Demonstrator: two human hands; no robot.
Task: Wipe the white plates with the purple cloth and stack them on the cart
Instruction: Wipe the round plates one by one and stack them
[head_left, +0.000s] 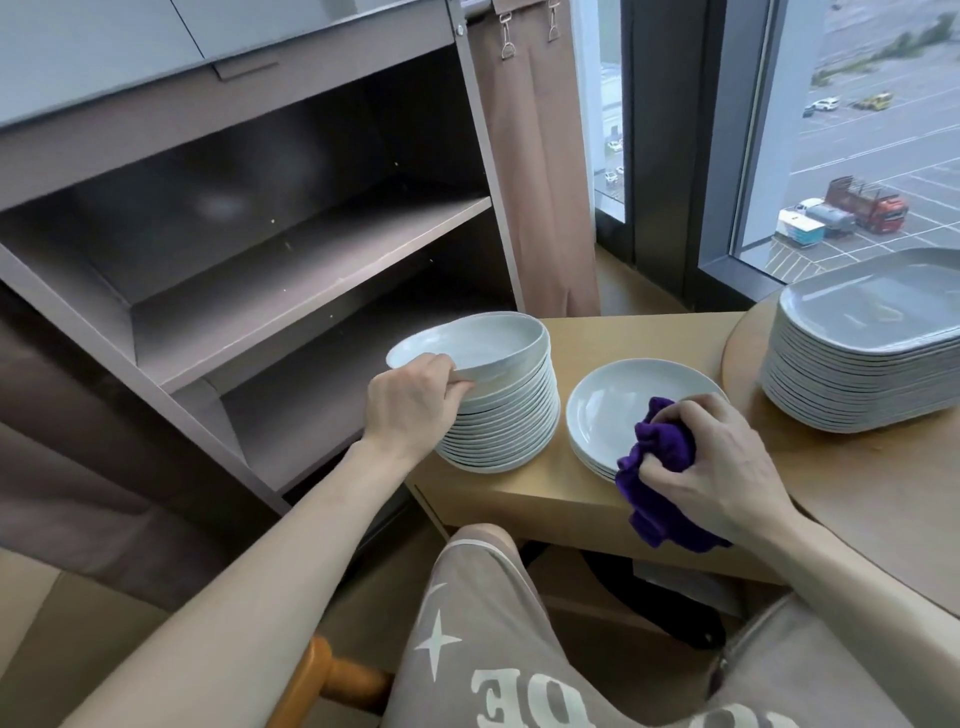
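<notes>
Nearest: the person's knee in printed shorts (483, 649), below the counter (524, 493) edge. Left hand (410, 402) grips the near rim of the top plate (467, 345), which is tilted up off the tall stack (506, 431). Right hand (722, 462) clutches the bunched purple cloth (662, 462) over the near rim of the short stack (623, 410). Judgement: plates stiff, glazed, probably slippery and breakable; hold at the rim. Cloth soft. Cart (311, 291) stands left of the tall stack.
</notes>
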